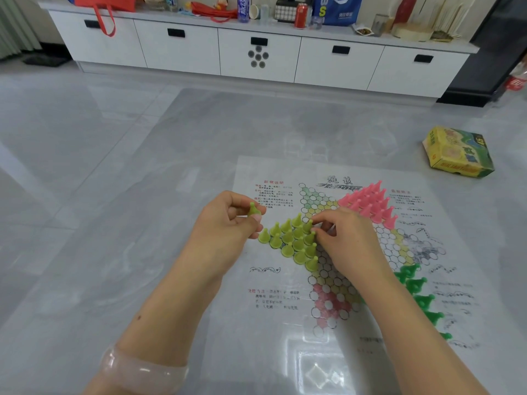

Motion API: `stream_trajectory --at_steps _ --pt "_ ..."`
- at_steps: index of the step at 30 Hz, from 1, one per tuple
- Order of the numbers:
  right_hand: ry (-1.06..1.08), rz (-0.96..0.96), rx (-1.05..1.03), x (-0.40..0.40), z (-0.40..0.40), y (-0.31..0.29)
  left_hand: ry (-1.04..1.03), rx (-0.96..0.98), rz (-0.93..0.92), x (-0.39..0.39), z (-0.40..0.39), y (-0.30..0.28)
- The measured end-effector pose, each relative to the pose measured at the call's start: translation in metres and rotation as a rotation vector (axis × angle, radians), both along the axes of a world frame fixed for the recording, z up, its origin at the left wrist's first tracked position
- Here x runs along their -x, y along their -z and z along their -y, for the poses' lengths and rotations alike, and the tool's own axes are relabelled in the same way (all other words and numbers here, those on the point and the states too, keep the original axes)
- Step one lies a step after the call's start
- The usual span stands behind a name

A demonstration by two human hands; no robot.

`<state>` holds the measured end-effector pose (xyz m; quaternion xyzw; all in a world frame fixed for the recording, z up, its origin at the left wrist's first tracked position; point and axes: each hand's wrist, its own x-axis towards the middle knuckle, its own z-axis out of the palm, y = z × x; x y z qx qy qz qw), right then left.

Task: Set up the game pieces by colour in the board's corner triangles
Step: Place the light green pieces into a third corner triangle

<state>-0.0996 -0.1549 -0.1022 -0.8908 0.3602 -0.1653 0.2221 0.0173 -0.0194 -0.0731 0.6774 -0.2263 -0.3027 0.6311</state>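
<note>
A printed Chinese-checkers board sheet [339, 332] lies on the grey table. Several yellow-green cone pieces [291, 240] fill its left corner triangle. Pink pieces [368, 202] fill the far corner triangle, and dark green pieces [419, 295] stand along the right corner, partly hidden by my right forearm. My left hand [225, 223] pinches one yellow-green piece [253, 210] just left of the cluster. My right hand [345, 240] has its fingertips curled onto a yellow-green piece [309, 227] at the cluster's right edge.
A yellow and green game box [459, 152] lies at the table's right. A white cabinet [256, 52] with bags, bottles and cans on top stands beyond the table. The board's near pink triangle [328, 306] and far pale green triangle [309, 196] hold no pieces.
</note>
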Motion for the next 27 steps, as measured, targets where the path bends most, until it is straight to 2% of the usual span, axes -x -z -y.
stream_trajectory --at_steps 3,6,8,10,14,22,24,27 --pt "0.000 0.044 0.002 0.001 -0.001 -0.001 0.006 -0.007 -0.016 0.001 0.000 -0.001" --pt "0.045 0.226 0.052 0.002 -0.005 -0.010 0.021 -0.013 -0.041 0.003 -0.001 -0.003" --pt "0.016 0.379 -0.014 0.001 -0.010 -0.022 0.038 -0.005 -0.057 0.006 0.000 -0.005" --pt "-0.087 0.454 -0.147 -0.001 -0.017 -0.031 0.057 -0.006 -0.071 0.010 0.001 -0.007" --pt "-0.234 0.410 -0.345 -0.004 -0.026 -0.034 0.061 0.006 -0.095 0.014 0.004 -0.009" --pt "-0.218 0.458 -0.449 -0.006 -0.029 -0.034 0.111 -0.002 -0.058 0.015 0.005 -0.007" --pt "-0.136 0.480 -0.415 -0.006 -0.023 -0.034 0.063 -0.053 0.069 0.011 0.005 -0.007" --pt "0.036 0.511 -0.348 -0.001 -0.005 -0.036 0.025 -0.343 0.509 -0.001 0.000 -0.001"
